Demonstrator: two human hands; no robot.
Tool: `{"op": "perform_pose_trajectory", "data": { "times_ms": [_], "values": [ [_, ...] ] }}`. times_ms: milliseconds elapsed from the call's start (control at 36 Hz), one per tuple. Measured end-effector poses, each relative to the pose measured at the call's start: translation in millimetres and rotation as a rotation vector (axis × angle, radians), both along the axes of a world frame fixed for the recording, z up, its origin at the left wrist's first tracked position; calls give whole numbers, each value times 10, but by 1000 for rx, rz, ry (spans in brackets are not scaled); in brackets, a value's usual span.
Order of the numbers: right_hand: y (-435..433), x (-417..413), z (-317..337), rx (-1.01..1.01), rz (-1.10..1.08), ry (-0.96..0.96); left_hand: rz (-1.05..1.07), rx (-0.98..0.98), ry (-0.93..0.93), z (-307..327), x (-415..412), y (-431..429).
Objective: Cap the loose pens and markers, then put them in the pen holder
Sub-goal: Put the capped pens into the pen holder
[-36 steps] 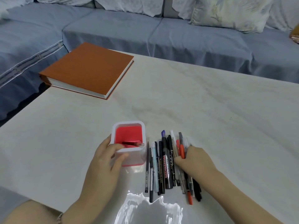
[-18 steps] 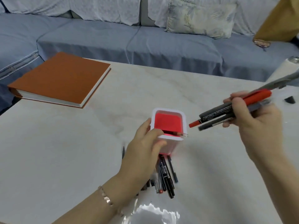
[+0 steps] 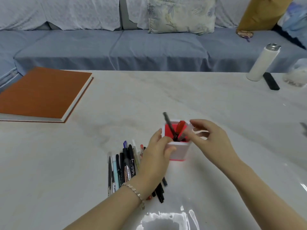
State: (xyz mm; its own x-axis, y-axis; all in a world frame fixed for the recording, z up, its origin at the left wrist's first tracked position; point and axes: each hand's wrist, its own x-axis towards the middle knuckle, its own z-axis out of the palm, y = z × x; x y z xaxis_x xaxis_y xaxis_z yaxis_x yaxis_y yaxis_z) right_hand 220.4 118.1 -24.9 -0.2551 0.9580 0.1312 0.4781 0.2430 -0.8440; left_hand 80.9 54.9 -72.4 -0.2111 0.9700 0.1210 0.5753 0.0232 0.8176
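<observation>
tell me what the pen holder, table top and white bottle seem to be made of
The pen holder is likely plastic: frosted translucent white wall, red inside showing through. The table top looks like marble or a marble-look slab: pale grey veining, glossy glare near the front. The white bottle is probably coated metal: matte body, silvery cap.

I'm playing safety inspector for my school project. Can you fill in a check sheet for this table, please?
Surface: pale marble-look table, with glare near the front edge.
Job's things: pen holder is upright; a black pen and a red marker stand in it; loose pens lie to its left.
Clutter: orange book, white bottle, black bar-shaped object.
Hands: left hand grips the holder; right hand is open at its rim.
Cables: nothing seen.
Surroundings: blue sofa with cushions.
</observation>
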Motion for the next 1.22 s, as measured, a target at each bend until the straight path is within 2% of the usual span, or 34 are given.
{"op": "perform_pose_trajectory", "data": {
  "times_ms": [111, 194, 333, 444, 639, 778, 833, 972, 1028, 1083, 1139, 1222],
  "values": [
    [3, 112, -209, -22, -77, -105, 43, 3, 2, 23, -170, 117],
    [-83, 13, -456, -160, 18, -259, 87, 3, 42, 28, -327, 188],
    [-230, -497, -701, -262, 151, -411, 128, 16, 66, 27, -495, 235],
    [-237, -756, -743, -227, 220, -643, 127, 12, 68, 13, -553, 221],
    [-255, -657, -675, -167, 324, -858, 106, -14, 52, -19, -563, 208],
    [-211, -173, -485, -186, 447, -723, 105, -22, 21, -24, -592, 219],
    [-195, -7, -337, -138, 390, -523, 108, -25, 5, -12, -584, 223],
    [-132, 27, 126, 86, 31, 72, 108, -22, -30, 44, -526, 188],
    [-64, -78, 260, 133, -14, 226, 72, -47, -31, 69, -476, 139],
    [5, -212, 292, 87, -12, 340, 44, -80, -17, 55, -424, 79],
    [28, -349, 245, -17, 15, 339, 37, -100, -3, 28, -382, 18],
    [29, -476, 74, -66, -1, 88, 37, -123, -2, 31, -320, -63]
  ]
}}
